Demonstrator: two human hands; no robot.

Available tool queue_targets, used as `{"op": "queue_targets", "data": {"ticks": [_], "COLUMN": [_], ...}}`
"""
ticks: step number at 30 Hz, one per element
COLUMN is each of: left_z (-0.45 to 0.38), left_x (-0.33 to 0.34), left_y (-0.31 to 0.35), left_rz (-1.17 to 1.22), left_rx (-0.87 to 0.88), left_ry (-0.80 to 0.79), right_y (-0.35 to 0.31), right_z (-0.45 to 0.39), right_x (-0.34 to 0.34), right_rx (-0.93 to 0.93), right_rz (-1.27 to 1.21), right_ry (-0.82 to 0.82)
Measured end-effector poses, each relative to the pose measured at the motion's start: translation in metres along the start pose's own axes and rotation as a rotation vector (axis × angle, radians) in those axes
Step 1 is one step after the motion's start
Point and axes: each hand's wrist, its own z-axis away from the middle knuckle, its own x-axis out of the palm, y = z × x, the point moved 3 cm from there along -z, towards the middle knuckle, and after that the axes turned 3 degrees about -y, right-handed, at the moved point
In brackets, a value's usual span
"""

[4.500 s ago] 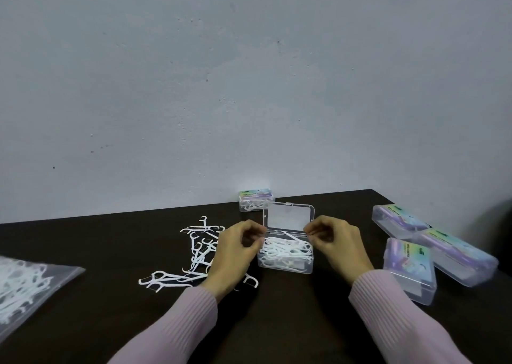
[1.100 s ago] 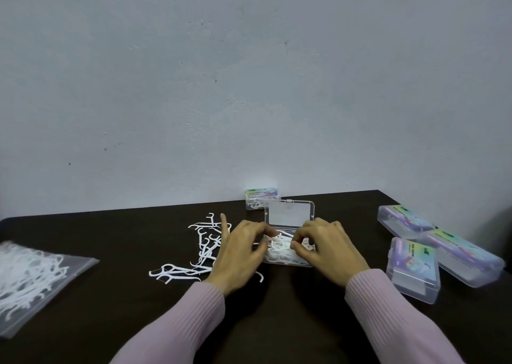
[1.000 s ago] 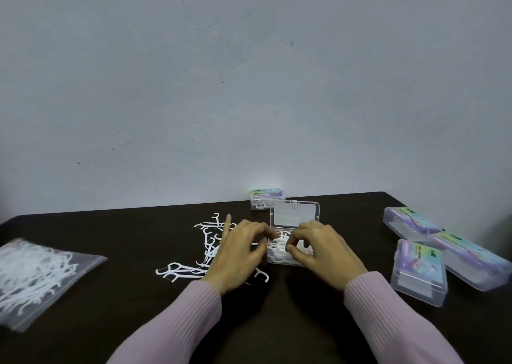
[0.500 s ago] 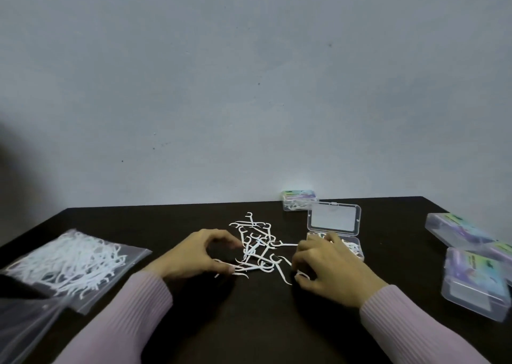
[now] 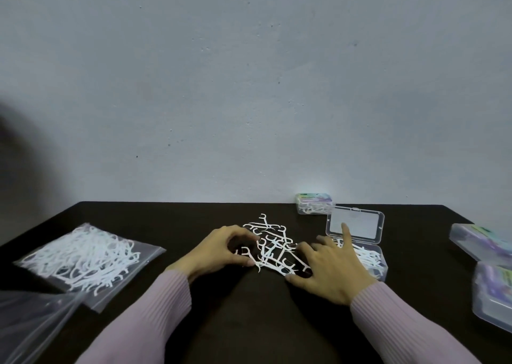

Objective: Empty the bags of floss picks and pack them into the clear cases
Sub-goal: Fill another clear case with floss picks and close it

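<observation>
Head view shows both your hands have left the open clear case [image 5: 360,252] for the loose floss picks [image 5: 273,248] on the bench [image 5: 415,252], left hand [image 5: 219,252] curled at the pile's edge, right hand [image 5: 329,269] spread beside it, gathering the next batch.

White floss picks [image 5: 273,248], dark table [image 5: 249,322], pale pink sleeves [image 5: 155,311].

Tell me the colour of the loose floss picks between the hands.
White, plain to see against the dark table in the head view: loose floss picks.
</observation>
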Motion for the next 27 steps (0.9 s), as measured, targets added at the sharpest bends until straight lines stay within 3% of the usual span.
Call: {"op": "queue_targets", "data": {"ticks": [3,6,14,22,27], "left_z": [-0.008,-0.018,-0.037,-0.028,-0.017], "left_x": [0.002,0.004,0.017,0.014,0.004], "left_y": [0.000,0.000,0.005,0.009,0.005], "left_rz": [-0.120,-0.091,-0.176,-0.088,-0.087], "left_rx": [-0.011,-0.057,-0.168,-0.041,-0.047], "left_ry": [-0.044,-0.137,-0.279,-0.146,-0.108], "right_y": [-0.006,-0.006,-0.012,-0.007,-0.007], "right_z": [-0.005,-0.005,-0.006,-0.005,-0.001], "right_x": [-0.002,-0.003,-0.002,0.000,-0.004], "right_rx": [0.002,0.000,-0.073,-0.155,-0.108], "right_rz": [0.063,0.057,-0.156,-0.397,-0.341], "right_ry": [0.025,0.058,0.200,0.269,0.284]}}
